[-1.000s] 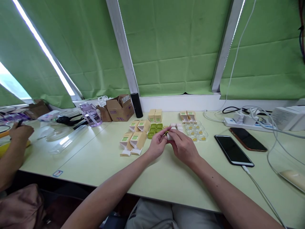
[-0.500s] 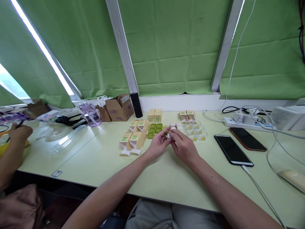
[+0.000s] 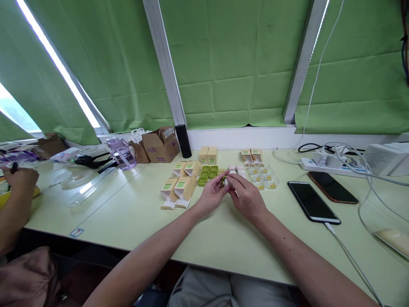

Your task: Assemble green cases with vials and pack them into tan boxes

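Above the middle of the table, my left hand (image 3: 211, 195) and my right hand (image 3: 248, 197) meet fingertip to fingertip. Between them is a small round dark-and-yellow piece with a white part (image 3: 224, 182), mostly covered by fingers; its kind does not show. My left fingers close around its left side, and my right thumb and fingers pinch it from the right. Just behind my left hand sits a green compartment tray (image 3: 208, 174). Pale pink-white pieces (image 3: 238, 169) stand behind my right hand. Beside them lies a clear plastic tray (image 3: 263, 176) holding yellow-centred pieces.
Small cream boxes with green labels stand at the left (image 3: 182, 189), the back (image 3: 207, 155) and back right (image 3: 252, 157). Two phones (image 3: 314, 202) and a power strip (image 3: 335, 165) with cables lie right. A co-worker's hand (image 3: 23, 181) is at far left, near a purple bottle (image 3: 120, 153).
My hands and the small piece between them stay nearly still. At the far left, the co-worker's hand has shifted slightly to the left.
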A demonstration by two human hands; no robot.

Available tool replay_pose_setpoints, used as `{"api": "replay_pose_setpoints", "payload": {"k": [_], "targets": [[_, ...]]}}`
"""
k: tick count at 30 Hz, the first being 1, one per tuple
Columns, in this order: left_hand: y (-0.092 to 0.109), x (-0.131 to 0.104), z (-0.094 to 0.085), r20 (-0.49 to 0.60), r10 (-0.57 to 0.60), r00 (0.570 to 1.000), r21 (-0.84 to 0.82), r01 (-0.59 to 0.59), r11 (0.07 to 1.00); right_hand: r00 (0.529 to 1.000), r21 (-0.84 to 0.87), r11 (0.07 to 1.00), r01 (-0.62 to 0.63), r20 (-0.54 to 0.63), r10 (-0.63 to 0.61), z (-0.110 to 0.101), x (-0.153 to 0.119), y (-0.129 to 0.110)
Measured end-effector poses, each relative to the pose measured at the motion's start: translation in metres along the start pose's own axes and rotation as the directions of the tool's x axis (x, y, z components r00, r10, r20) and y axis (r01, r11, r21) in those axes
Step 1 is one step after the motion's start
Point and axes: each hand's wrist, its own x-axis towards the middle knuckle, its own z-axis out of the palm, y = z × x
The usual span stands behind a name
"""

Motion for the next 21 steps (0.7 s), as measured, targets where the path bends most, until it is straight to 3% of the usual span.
{"api": "replay_pose_setpoints", "payload": {"k": [10, 15, 18, 21], "targets": [[-0.003, 0.003, -0.006, 0.066, -0.041, 0.997, -0.166, 0.052, 0.985, 0.989, 0.21, 0.967, -0.144, 0.07, 0.132, -0.001, 0.0, 0.001], [0.001, 0.001, -0.006, 0.086, -0.038, 0.996, -0.151, 0.051, 0.987, 0.977, 0.246, 0.946, -0.212, 0.059, 0.204, -0.001, 0.0, 0.003], [0.005, 0.0, -0.007, 0.093, -0.045, 0.995, -0.11, 0.055, 0.992, 0.954, 0.279, 0.913, -0.299, 0.055, 0.295, -0.003, 0.002, 0.002], [0.005, 0.0, -0.011, 0.032, -0.025, 0.999, -0.037, 0.026, 0.999, 0.901, 0.364, 0.828, -0.426, 0.091, 0.424, -0.005, 0.005, -0.001]]}}
